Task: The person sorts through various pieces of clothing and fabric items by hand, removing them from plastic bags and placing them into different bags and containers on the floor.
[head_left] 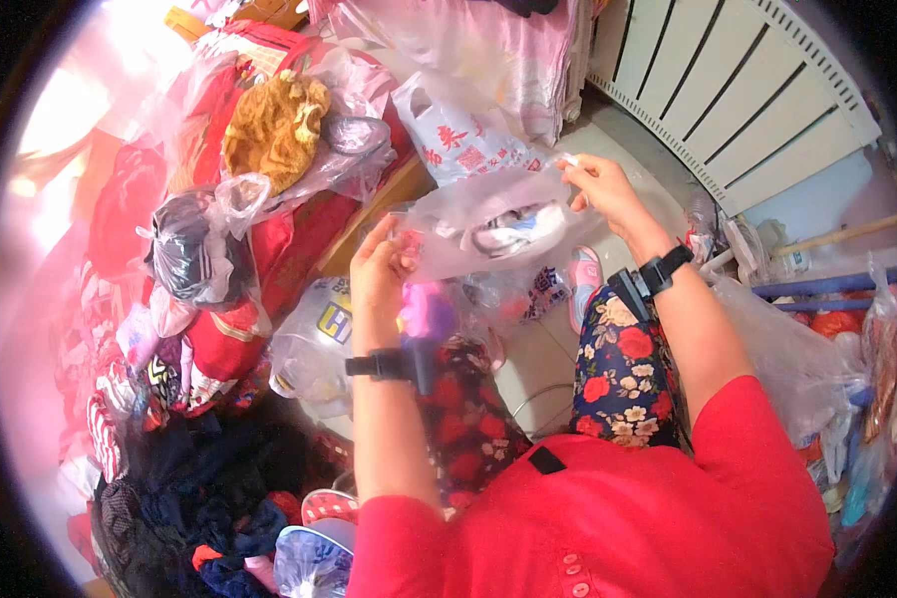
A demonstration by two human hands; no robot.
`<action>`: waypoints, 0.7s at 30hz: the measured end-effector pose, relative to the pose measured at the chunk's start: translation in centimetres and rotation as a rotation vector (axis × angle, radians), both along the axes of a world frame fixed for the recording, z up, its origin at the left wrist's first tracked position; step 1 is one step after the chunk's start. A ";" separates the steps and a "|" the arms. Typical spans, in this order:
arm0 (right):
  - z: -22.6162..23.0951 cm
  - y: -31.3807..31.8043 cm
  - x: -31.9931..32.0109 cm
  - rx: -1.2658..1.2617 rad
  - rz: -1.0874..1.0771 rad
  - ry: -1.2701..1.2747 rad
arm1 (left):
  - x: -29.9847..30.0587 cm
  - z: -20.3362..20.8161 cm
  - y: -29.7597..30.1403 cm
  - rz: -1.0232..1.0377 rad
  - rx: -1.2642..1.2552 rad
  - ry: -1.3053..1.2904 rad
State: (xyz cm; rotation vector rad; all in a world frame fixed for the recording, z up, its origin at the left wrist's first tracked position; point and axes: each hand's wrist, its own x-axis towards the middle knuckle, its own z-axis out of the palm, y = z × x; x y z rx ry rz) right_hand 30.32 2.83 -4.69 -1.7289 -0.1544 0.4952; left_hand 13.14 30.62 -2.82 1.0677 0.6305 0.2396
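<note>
Between my hands stretches a thin translucent plastic bag, its mouth pulled wide. Inside it lies a bundle of white and dark cloth-like stuff whose kind I cannot make out. My left hand pinches the bag's left edge, fingers closed. At the right edge, my right hand grips the rim between thumb and fingers. Just beyond the held bag is a white plastic bag with red print. Below my left hand shows a blurred purple thing.
A radiator stands at the far right. On the left, a brown plush item and a tied bag with dark contents lie on red bedding. Dark clothes are heaped at the lower left; a white bag sits by my left forearm.
</note>
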 end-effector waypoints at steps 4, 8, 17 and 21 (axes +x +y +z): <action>-0.3 -0.8 -0.7 0.066 -0.016 0.006 | -0.8 -1.8 -1.8 0.125 -0.077 -0.075; 2.4 -0.7 -2.9 -0.199 -0.314 -0.539 | -1.7 -1.2 -3.5 0.130 -0.118 -0.201; -2.5 7.3 -5.5 -0.149 0.535 -0.295 | -0.5 -0.6 -3.7 -0.020 -0.196 -0.222; -8.0 9.2 -1.1 -0.411 0.199 -0.189 | -0.9 -0.7 -2.0 -0.106 -0.135 -0.222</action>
